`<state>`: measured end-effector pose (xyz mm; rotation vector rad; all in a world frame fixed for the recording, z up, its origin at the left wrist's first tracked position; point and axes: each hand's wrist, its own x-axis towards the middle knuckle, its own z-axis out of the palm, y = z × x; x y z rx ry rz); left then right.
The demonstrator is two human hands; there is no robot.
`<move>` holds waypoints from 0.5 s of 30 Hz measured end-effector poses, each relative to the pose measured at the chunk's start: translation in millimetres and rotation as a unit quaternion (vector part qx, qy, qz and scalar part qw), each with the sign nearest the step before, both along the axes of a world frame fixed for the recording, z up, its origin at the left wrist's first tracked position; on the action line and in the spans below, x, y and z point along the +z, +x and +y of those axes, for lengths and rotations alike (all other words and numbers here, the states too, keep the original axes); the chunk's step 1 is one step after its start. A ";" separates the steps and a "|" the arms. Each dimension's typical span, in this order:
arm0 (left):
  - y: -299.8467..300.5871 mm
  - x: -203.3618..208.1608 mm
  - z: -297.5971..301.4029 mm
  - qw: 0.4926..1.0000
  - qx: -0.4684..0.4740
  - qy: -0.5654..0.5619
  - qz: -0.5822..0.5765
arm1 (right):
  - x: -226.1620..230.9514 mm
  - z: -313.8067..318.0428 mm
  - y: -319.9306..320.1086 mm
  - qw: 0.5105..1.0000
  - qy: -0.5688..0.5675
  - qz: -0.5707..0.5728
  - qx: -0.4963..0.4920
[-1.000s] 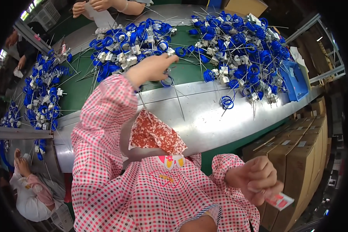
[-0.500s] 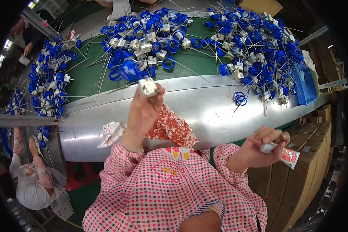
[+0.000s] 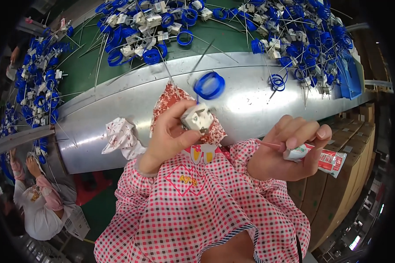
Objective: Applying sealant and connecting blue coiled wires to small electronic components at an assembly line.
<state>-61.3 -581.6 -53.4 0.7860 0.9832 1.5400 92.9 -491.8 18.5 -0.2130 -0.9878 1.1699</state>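
In front of my chest, my left hand [image 3: 164, 138] is closed round the white block-shaped body of a capillary thermostat [image 3: 198, 118]. Its blue coil [image 3: 221, 84] and a blurred thin rod stick up beyond the fingers, over the metal edge. To the right, my right hand [image 3: 278, 153] is closed round a small white and red squeeze tube [image 3: 331, 161]. The tube's reddish tip points left toward the thermostat, with a gap between them. A red and white patterned cloth [image 3: 164, 103] lies behind my left hand, partly hidden by it.
Tangled heaps of similar thermostats [image 3: 151, 56] cover the green belt [image 3: 81, 72] beyond the metal ledge [image 3: 250, 101]. A crumpled pale cloth [image 3: 120, 136] lies on my left. A blue bin [image 3: 350, 81] and cardboard boxes [image 3: 344, 184] stand on the right. Another person [image 3: 41, 206] works at far left.
My left hand has drawn the thermostat off the heap, toward my chest and right, its coil now showing apart from the others. My right hand has moved slightly left and up with the tube.
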 end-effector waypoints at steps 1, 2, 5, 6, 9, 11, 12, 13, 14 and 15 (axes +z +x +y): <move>-3.6 1.2 1.2 0.993 0.049 0.020 0.108 | 0.7 1.4 1.7 1.000 -0.001 0.004 -0.015; -6.7 8.0 3.1 0.982 0.095 0.024 0.164 | 0.8 2.9 3.9 1.000 -0.003 0.008 -0.030; -51.8 17.4 -5.1 0.899 0.098 0.097 0.415 | -3.4 13.3 20.6 0.996 -0.027 0.003 -0.085; -63.0 16.9 -12.0 0.900 0.098 0.096 0.414 | -4.1 15.6 23.8 0.995 -0.030 -0.003 -0.097; -82.5 11.8 -24.4 0.916 0.095 0.024 0.390 | -4.7 21.3 25.0 0.993 -0.041 -0.004 -0.107; -91.4 2.5 -16.8 0.942 0.142 0.201 0.229 | -3.5 22.6 25.0 0.994 -0.051 0.003 -0.093; -92.2 1.2 -15.1 0.959 0.128 0.225 0.118 | -3.4 22.2 27.2 0.994 -0.059 0.008 -0.089; -98.1 8.6 -17.0 0.973 0.109 0.194 -0.066 | -2.6 22.2 28.3 0.994 -0.060 0.007 -0.093; -112.7 5.4 -14.8 0.957 0.006 0.246 -0.155 | -1.2 22.5 28.9 0.995 -0.052 0.012 -0.089; -128.2 1.8 -23.3 0.923 -0.076 0.297 -0.232 | -2.9 22.7 23.0 0.997 -0.046 0.020 -0.063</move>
